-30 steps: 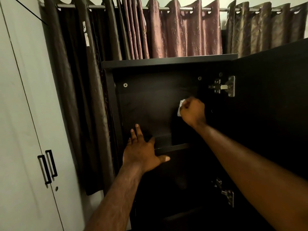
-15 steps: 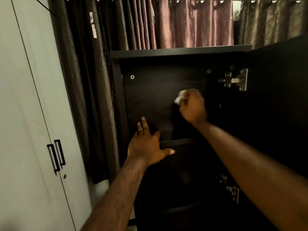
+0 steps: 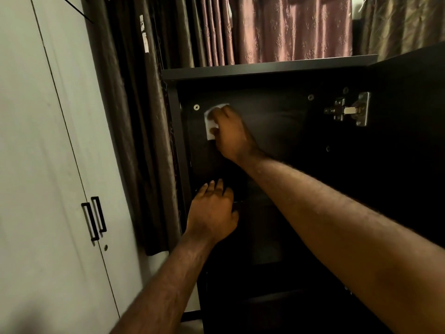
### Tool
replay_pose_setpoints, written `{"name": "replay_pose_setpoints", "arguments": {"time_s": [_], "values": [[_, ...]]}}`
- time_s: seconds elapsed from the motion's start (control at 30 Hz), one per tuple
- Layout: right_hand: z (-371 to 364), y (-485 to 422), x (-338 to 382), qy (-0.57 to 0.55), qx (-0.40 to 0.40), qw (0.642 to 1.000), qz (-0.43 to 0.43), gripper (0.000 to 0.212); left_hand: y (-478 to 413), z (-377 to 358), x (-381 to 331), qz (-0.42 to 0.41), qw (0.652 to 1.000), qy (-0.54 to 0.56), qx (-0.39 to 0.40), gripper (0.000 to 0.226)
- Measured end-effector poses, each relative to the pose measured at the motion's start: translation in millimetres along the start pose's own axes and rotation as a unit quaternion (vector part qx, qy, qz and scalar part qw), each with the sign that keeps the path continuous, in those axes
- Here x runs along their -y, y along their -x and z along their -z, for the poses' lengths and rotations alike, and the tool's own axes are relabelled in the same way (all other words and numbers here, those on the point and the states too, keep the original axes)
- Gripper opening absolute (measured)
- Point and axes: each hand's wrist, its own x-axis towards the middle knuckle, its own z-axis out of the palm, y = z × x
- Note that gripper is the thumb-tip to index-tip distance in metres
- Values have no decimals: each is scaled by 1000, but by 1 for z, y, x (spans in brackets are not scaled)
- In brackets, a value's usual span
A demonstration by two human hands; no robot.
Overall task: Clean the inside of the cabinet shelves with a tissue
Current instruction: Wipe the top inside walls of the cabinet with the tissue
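Note:
A dark wooden cabinet (image 3: 269,66) stands open in front of me. My right hand (image 3: 232,133) reaches into its upper compartment and presses a white tissue (image 3: 210,121) against the upper left of the back panel, just right of a screw (image 3: 196,107). Only the tissue's left part shows past my fingers. My left hand (image 3: 212,213) rests on the front edge of the shelf (image 3: 240,202) below, fingers pointing into the cabinet and holding nothing.
The cabinet door (image 3: 409,165) hangs open on the right, with a metal hinge (image 3: 349,109) near its top. Dark brown curtains (image 3: 134,116) hang left of the cabinet and mauve ones (image 3: 289,27) behind it. A white wardrobe (image 3: 48,165) with black handles (image 3: 95,218) fills the left.
My right hand has swept the tissue from the middle of the back panel to its upper left corner. My left hand stays on the shelf edge. The view has tilted down.

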Motion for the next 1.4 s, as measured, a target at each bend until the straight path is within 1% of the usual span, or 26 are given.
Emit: {"name": "replay_pose_setpoints", "arguments": {"time_s": [0.07,0.17,0.23,0.3,0.37,0.43,0.47,0.5,0.57,0.63,0.67,0.73,0.8,0.9,0.97,1.07,1.13,1.23,1.33,1.4], "values": [[-3,3,11,7,15,1000,15,46,0,0,0,6,1000,-4,2,65],[-12,26,18,-17,121,990,71,33,0,0,-1,14,1000,-4,-5,54],[-18,41,17,-9,168,983,67,27,0,1,-2,21,1000,-1,-14,43],[-16,43,10,15,165,984,63,27,0,1,-2,21,1000,-1,-19,46],[-3,35,-1,-19,119,992,47,32,-1,-2,-3,23,999,-11,-19,62],[18,24,-17,-25,33,999,-2,33,-1,-2,-4,25,999,-19,-21,73],[30,22,-27,11,-11,999,-33,30,-2,-2,-5,26,999,-21,-21,75],[42,24,-38,54,-48,994,-77,26,-1,-2,-7,29,999,-20,-21,77],[60,38,-60,117,-101,964,-214,27,-1,-2,-9,41,999,-18,-30,83],[69,59,-74,143,-116,924,-335,34,-2,-2,-11,55,998,-15,-39,89],[68,70,-77,146,-102,911,-371,36,-2,-2,-12,59,997,-15,-40,92],[61,88,-78,146,-44,898,-414,37,-3,-2,-13,64,997,-16,-41,95],[56,98,-68,141,28,901,-408,36,-4,-3,-14,67,997,-15,-44,95],[42,97,-41,117,125,935,-311,29,-2,-2,-15,68,996,-21,-53,91],[28,87,-22,72,151,951,-261,26,-1,0,-15,62,996,-23,-57,90],[11,72,-9,25,148,962,-230,20,-1,0,-11,57,996,-20,-57,95],[6,66,-10,-18,118,961,-249,18,0,1,-10,54,997,-14,-57,98],[10,64,-22,-107,15,936,-334,22,2,7,-12,46,998,-9,-47,102],[27,66,-48,-146,-108,874,-451,30,3,9,-14,61,998,3,-31,106],[42,67,-63,-149,-161,841,-495,29,2,9,-17,72,997,11,-37,104]]}}
